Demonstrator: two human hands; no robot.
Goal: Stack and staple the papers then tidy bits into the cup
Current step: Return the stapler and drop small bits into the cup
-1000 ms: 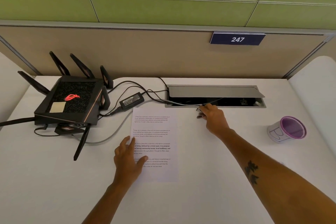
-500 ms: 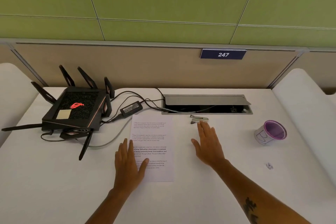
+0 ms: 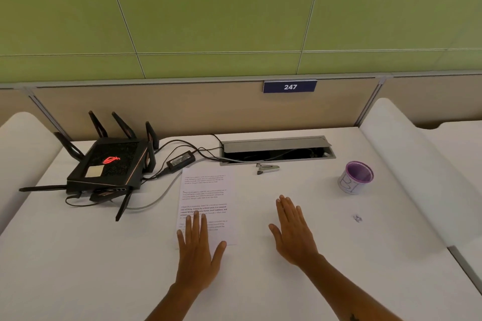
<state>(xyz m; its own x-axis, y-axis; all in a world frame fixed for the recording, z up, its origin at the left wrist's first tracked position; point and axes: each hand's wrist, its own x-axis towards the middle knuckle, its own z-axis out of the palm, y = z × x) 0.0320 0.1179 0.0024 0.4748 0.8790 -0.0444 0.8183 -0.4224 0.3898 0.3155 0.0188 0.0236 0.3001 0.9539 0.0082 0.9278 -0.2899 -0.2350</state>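
A stack of printed white papers (image 3: 208, 190) lies flat in the middle of the desk. My left hand (image 3: 199, 245) rests palm down on its near edge, fingers spread. My right hand (image 3: 293, 232) lies flat and empty on the bare desk to the right of the papers. A small silver stapler (image 3: 268, 168) sits beyond, just in front of the cable hatch, apart from both hands. At the right stands a purple-rimmed cup (image 3: 356, 177), upright. A small crumpled bit (image 3: 357, 218) lies on the desk in front of the cup.
A black router with antennas (image 3: 109, 167) and its power brick (image 3: 180, 160) with cables fill the left back of the desk. An open metal cable hatch (image 3: 276, 150) runs along the back. A beige partition stands behind; white side panels flank the desk.
My right hand let go of the stapler near the hatch and drew back toward me to rest flat on the desk. My left hand slid slightly nearer on the papers. The view tilted up.
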